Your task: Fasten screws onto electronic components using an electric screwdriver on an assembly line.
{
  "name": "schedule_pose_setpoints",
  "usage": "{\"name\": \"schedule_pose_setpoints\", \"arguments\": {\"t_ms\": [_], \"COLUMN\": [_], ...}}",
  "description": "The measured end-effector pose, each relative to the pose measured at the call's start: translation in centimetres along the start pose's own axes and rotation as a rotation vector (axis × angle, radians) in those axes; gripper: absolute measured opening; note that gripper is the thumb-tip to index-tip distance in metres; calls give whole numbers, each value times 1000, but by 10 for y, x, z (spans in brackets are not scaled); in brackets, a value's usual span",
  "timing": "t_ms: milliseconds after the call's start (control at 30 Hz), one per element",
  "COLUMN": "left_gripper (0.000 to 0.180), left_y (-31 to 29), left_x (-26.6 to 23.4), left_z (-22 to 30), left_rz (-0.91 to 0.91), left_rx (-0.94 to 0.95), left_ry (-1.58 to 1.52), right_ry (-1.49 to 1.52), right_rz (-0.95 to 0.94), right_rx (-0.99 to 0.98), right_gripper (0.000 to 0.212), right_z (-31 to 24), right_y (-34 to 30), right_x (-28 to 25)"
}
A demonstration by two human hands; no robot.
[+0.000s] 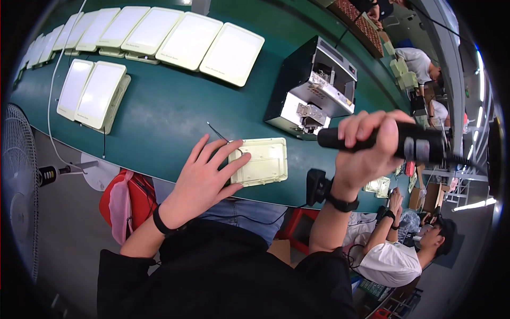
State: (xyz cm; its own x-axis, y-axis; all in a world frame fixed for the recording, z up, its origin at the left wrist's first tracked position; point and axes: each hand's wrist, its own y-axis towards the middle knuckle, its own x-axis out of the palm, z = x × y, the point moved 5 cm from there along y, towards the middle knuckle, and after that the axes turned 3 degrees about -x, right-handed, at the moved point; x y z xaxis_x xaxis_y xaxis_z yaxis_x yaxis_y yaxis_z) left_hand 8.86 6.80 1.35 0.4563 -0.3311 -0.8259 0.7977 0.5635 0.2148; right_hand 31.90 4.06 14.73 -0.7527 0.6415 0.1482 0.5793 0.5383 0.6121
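Fingers spread, my left hand (204,170) rests over the left edge of a pale cream plastic housing (268,162). The housing lies with its ribbed inside facing up on the green table, near the front edge. A thin dark cable (217,129) with a small light plug runs out from it past my fingertips. My right hand (372,141) is raised to the right of the housing, wrapped round a black electric screwdriver (419,142) held nearly level. Its cord end points right; the tip at the left is too dark to make out.
A black and silver machine (313,90) stands behind the housing. White-faced panels (234,53) line the far side of the table (175,101), with two more panels (101,95) at left. A fan (21,186) stands far left. A co-worker (393,258) sits at right.
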Motion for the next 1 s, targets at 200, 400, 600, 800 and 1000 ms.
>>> {"name": "schedule_pose_setpoints", "arguments": {"t_ms": [200, 400, 600, 800, 1000], "left_gripper": [62, 68, 69, 71, 80], "left_y": [0, -1, -2, -1, 10], "left_x": [10, 11, 11, 11, 10], "left_z": [-3, -6, -5, -6, -12], "left_rz": [37, -11, -4, 32, 9], "left_rx": [-12, 35, 44, 45, 75], "left_ry": [-11, -35, -34, -40, -150], "right_ry": [320, 305, 213, 185, 168], "right_rz": [-293, -333, -305, -362, -337], "right_rx": [82, 192, 169, 139, 163], "right_gripper": [26, 40, 40, 41, 41], "right_z": [-41, -28, -27, -23, -18], "right_y": [-66, -108, -113, -120, -122], "right_x": [9, 19, 25, 32, 32]}}
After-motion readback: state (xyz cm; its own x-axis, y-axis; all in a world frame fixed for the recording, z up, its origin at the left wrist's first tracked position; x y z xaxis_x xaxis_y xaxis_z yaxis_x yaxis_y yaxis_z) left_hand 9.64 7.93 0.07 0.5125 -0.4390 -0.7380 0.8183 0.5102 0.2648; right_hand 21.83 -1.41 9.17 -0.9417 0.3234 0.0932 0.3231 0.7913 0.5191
